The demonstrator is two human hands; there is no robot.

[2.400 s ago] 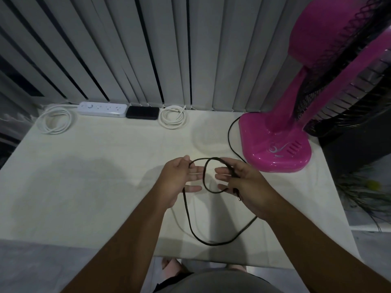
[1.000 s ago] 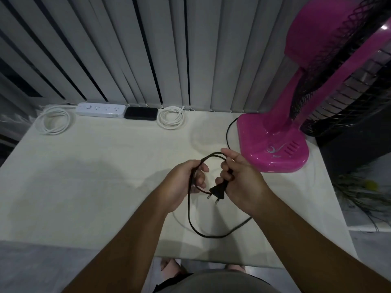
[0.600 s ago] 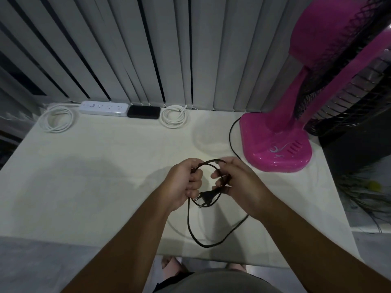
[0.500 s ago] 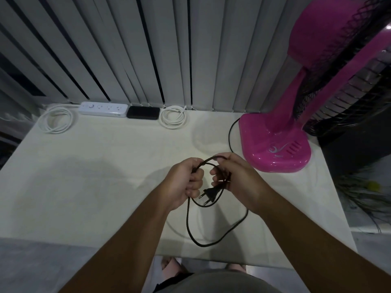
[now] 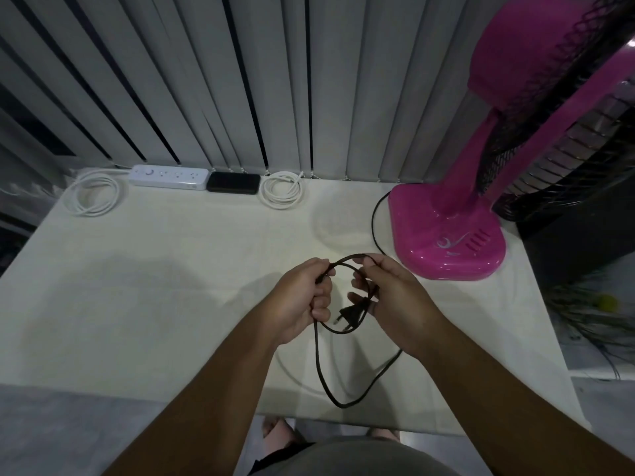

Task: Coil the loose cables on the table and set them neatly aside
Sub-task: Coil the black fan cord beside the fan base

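Nearest, a slack loop of the thin black cable (image 5: 318, 365) hangs below the grip and dips toward the near edge of the pale, matte table (image 5: 154, 304). Above it, the left hand (image 5: 299, 300) is fisted around the gathered strands, knuckles up, while the right hand (image 5: 395, 300) pinches the cable between thumb and fingertips, palm turned inward. Between the two hands dangles the two-pin plug (image 5: 350, 316), prongs pointing left. Beyond the right hand sits the glossy pink fan (image 5: 446, 242), its cable running back there. Far behind the grip lie two coiled white cables (image 5: 281, 191), (image 5: 92, 195), a white power strip (image 5: 169, 176) and a flat black box (image 5: 233, 183).
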